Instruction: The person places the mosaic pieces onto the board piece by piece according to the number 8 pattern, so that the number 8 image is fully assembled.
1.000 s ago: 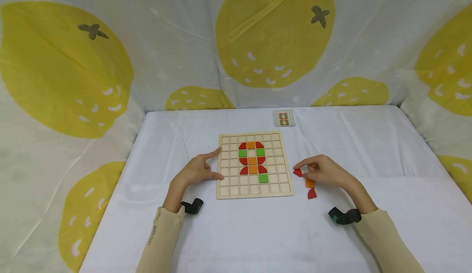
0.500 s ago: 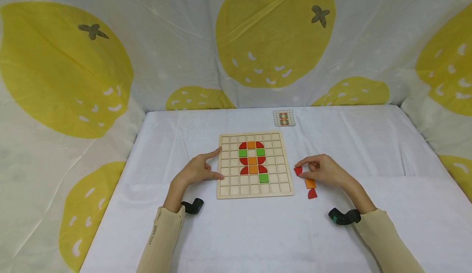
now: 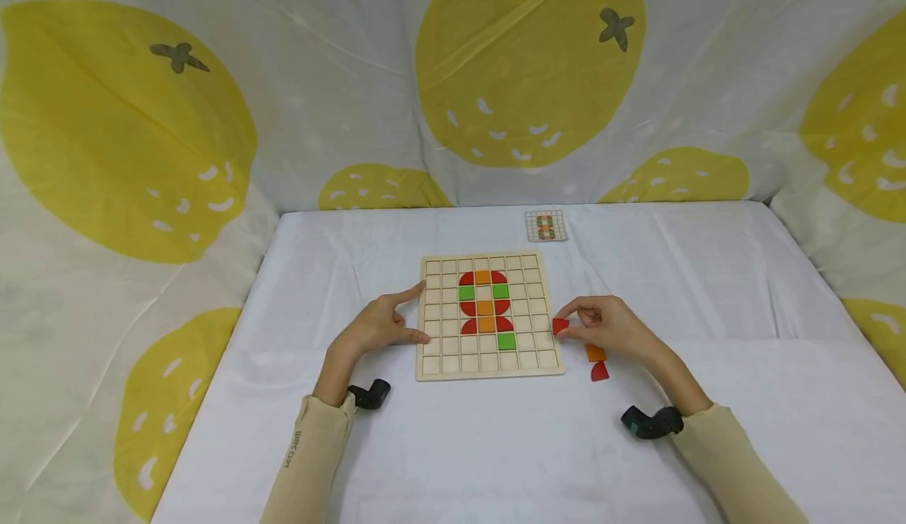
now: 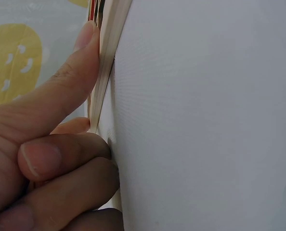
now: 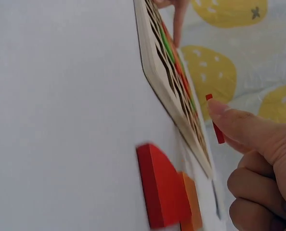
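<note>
A wooden grid board [image 3: 439, 366] lies flat, with red quarter-round, orange square and green square tiles in its middle cells. At its left edge rests my left hand [image 3: 373, 326], index finger and thumb spread apart and touching the rim; the left wrist view shows the other fingers curled beside it. My right hand [image 3: 614, 327] pinches a red quarter-round tile [image 3: 560, 326] between thumb and fingertip, at the board's right edge. In the right wrist view this tile [image 5: 218, 131] appears edge-on, raised off the cloth. Below that hand lie an orange tile [image 3: 596, 353] and another red quarter-round tile [image 3: 599, 371].
A small pattern card [image 3: 546, 226] with a printed grid lies behind the board. White cloth [image 3: 495, 445] covers the table, and a lemon-print curtain [image 3: 340, 75] hangs behind and at the sides. Black wrist cameras [image 3: 370, 395] sit at both cuffs.
My right hand turns the red quarter-round tile between its fingers, then carries it left to the board's right edge. The left hand stays in place on the board.
</note>
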A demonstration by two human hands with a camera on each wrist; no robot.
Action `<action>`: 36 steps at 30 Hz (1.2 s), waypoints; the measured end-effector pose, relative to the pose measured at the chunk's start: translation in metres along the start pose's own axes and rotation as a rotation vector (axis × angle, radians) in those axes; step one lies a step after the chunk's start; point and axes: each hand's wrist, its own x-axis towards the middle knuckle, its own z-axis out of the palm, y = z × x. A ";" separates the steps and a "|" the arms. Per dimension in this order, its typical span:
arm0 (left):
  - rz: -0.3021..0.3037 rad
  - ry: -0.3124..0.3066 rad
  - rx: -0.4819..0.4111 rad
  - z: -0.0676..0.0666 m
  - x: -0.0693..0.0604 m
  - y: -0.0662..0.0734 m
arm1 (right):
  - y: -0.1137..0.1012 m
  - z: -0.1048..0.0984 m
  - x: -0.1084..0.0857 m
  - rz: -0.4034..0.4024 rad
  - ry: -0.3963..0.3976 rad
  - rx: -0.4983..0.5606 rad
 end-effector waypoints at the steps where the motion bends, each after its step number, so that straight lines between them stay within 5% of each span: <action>1: 0.000 0.000 0.000 0.000 0.000 0.000 | -0.004 0.005 0.001 -0.012 -0.004 0.003; 16: 0.003 -0.003 -0.017 -0.001 0.000 0.000 | -0.035 0.056 0.006 -0.170 -0.149 -0.006; 36: -0.009 0.003 -0.002 0.000 -0.001 0.001 | -0.035 0.062 0.004 -0.133 -0.146 0.051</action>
